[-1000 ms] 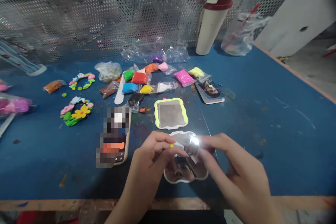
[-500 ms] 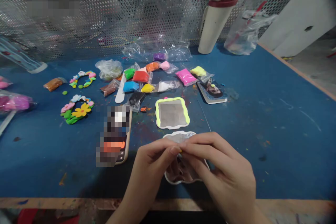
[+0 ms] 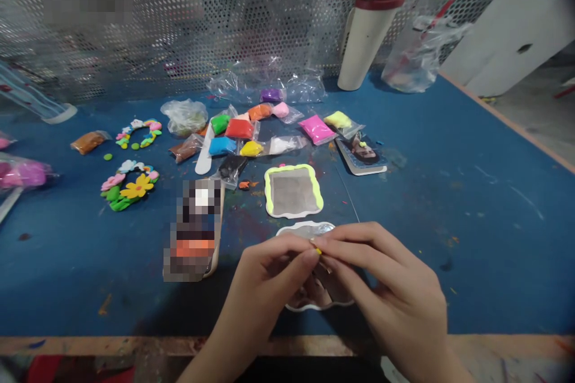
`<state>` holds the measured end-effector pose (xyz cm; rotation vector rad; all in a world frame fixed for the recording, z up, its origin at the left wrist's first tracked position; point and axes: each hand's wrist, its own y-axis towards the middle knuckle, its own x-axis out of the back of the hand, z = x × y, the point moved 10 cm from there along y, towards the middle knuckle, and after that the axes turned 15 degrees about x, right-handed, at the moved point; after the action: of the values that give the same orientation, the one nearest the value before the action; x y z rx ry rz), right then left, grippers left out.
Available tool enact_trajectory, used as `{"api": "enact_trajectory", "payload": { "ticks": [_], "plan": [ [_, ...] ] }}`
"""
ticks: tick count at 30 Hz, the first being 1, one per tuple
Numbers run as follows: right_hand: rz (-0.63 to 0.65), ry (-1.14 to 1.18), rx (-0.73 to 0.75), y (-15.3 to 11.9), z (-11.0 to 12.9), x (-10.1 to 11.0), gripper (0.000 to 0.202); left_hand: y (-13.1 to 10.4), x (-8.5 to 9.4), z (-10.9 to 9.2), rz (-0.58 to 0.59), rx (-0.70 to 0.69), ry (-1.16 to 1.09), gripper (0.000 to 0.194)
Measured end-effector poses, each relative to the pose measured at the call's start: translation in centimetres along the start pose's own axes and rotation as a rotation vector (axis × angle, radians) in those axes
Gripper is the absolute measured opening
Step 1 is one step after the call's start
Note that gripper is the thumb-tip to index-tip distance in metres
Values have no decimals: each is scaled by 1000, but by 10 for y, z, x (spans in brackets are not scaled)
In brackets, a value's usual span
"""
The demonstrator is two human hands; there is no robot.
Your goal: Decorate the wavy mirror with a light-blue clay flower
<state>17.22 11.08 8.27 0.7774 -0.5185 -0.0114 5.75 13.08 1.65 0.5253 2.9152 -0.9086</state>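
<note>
Fingertips of my left hand [image 3: 274, 275] and my right hand [image 3: 381, 275] meet around a tiny piece of yellow clay [image 3: 318, 251], both hands pinching it. Beneath them lies a wavy-edged white mirror [image 3: 309, 307], largely covered by the hands. Just behind it, a second mirror [image 3: 294, 192] lies flat, with neon yellow clay along its left, top and right rim. Bagged clay lies farther back, including yellow [image 3: 251, 148], red [image 3: 239, 128] and pink [image 3: 317, 129].
A phone [image 3: 197, 230] lies left of my hands. Two flowered clay rings [image 3: 130, 185] are farther left. At the back stand a tall cup [image 3: 371, 36] and a plastic-bagged drink [image 3: 413, 60]. A photo card [image 3: 363, 154] lies right of the clay bags.
Both hands have shifted slightly right, still together. More of the yellow clay shows between the fingertips. The whole view has moved a little.
</note>
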Motion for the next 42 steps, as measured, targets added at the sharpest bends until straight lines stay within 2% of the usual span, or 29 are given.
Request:
{"api": "enact_trajectory", "payload": {
  "ticks": [8,21,27,33,39,42],
  "plan": [
    [8,27,-32,0,-2,-2,24,0,4,2,-15,8,-21,18],
    [-61,299,-271,-12,-21,-7,32,2,3,2,-24,36,-18,21],
    [-89,538,-428,-25,-32,-23,30,0,6,-1,-81,13,-49,17],
    [-122,854,-654,-40,-43,-47,13,-2,7,-7,-145,-39,17,19],
    [-196,873,-673,-40,-43,-45,6,-8,10,-11,-223,-135,143,14],
    [-170,823,-661,-39,-44,-43,11,-7,11,-9,-210,-107,108,12]
  ]
}}
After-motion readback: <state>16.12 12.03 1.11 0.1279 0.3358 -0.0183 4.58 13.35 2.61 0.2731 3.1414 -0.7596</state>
